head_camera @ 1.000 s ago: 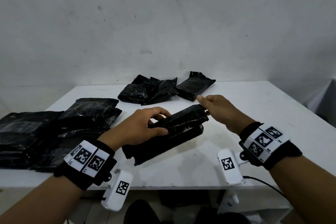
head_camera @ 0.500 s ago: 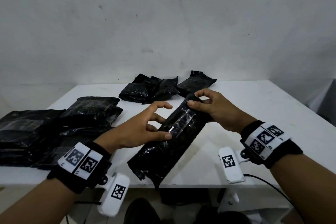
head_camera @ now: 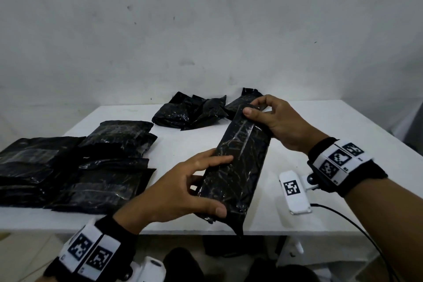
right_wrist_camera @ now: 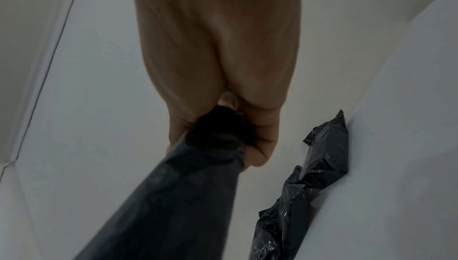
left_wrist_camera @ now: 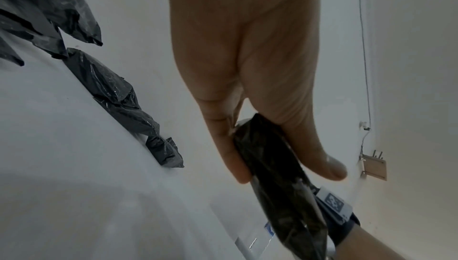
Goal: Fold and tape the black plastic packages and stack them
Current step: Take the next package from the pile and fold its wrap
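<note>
Left hand: fingers and thumb clamped the near end of the held package. Right hand: pinched its far end. Package: long, black, glossy, a clear tape strip along it, raised slantwise above the white table. Half a second before, the left fingers were spread off it.

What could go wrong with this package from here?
The folded package is held over the table edge by the left hand and right hand; a slipped grip could drop it to the floor. Its loose lower corner could unfold. The wrist cable hangs nearby and might snag.
</note>
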The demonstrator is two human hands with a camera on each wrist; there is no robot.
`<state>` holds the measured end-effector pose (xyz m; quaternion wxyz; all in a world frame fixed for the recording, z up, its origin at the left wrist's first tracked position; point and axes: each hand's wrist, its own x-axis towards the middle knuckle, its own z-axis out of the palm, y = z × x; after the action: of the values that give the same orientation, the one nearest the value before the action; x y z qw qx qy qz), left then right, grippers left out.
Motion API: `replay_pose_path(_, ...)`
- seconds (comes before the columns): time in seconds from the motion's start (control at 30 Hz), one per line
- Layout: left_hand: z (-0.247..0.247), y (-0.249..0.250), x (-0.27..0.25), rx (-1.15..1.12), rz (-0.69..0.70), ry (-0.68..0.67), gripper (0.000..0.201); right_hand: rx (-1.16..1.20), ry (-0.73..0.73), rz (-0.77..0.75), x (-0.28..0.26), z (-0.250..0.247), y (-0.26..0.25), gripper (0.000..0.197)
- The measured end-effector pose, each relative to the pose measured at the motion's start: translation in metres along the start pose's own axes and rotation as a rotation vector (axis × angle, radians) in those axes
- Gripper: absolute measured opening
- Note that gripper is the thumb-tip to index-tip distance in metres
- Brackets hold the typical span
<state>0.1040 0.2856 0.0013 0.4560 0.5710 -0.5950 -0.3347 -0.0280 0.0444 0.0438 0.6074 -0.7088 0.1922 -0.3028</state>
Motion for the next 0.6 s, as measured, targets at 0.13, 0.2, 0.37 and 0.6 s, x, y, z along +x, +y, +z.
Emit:
replay_pose_path(0.13, 0.006, -0.003, -0.007, 0.116, 0.051, -0.005, 0.101, 0.004, -0.021, -0.011, -0.001, 0.003, -0.001, 0.031)
replay_pose_path(0.2, 0.006, -0.007, -0.007, 0.221, 0.033, -0.031, 0.113, -0.012, -0.035, -0.018, -0.002, 0.004, -0.003, 0.038)
replay_pose_path(0.37, -0.009, -0.012, 0.005, 0.139, -0.120, -0.031, 0.111, -0.028, -0.072, -0.059, -0.004, 0.009, -0.007, 0.033)
replay_pose_path(0.6, -0.012, 0.028, 0.022, 0.042, -0.036, 0.022, 0.050, -0.059, -0.179, -0.064, -0.005, 0.023, -0.015, 0.032)
